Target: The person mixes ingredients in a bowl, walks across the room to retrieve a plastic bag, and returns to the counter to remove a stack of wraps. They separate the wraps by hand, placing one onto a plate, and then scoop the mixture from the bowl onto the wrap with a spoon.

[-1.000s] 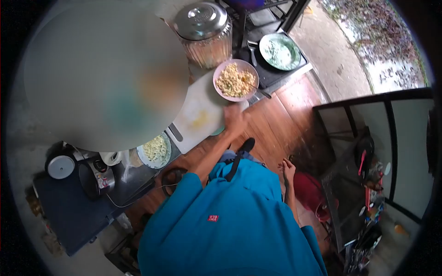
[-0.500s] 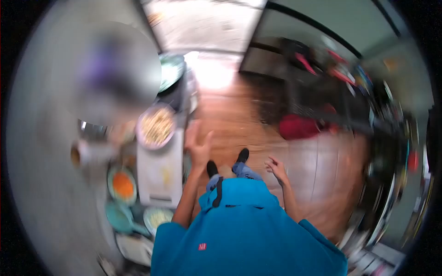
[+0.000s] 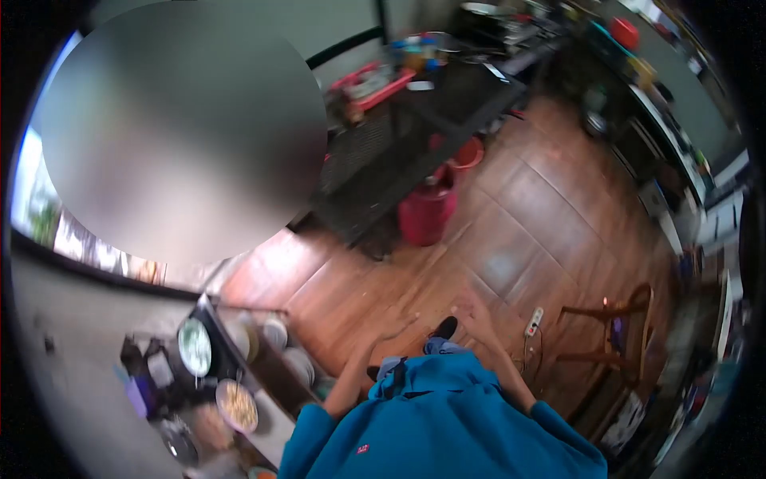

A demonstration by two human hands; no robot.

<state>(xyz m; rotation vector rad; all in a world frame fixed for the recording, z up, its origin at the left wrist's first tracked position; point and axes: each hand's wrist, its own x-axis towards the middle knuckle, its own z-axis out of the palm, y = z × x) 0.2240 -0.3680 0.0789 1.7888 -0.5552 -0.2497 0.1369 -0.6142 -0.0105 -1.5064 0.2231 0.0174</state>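
Note:
Over the brown tiled floor, my left hand hangs in front of my body, blurred, with a finger stretched out and nothing seen in it. My right hand is also smeared by motion; its fingers look apart and hold nothing visible. Neither hand touches anything. The counter on the left is nearest to my left hand. On it stand a pink-rimmed bowl of pale cut pieces, a green-rimmed plate and part of a white cutting board.
A dark table ahead carries a red basket. Beside it stands a dark pink bucket. A power strip with a cord and a wooden chair are on the right. Stacked dishes sit below the counter. A grey blur hides the upper left.
My view has turned to the right, so the counter with the bowls now lies lower left. The dark table has shifted left in view, and the chair shows. Both hands remain empty.

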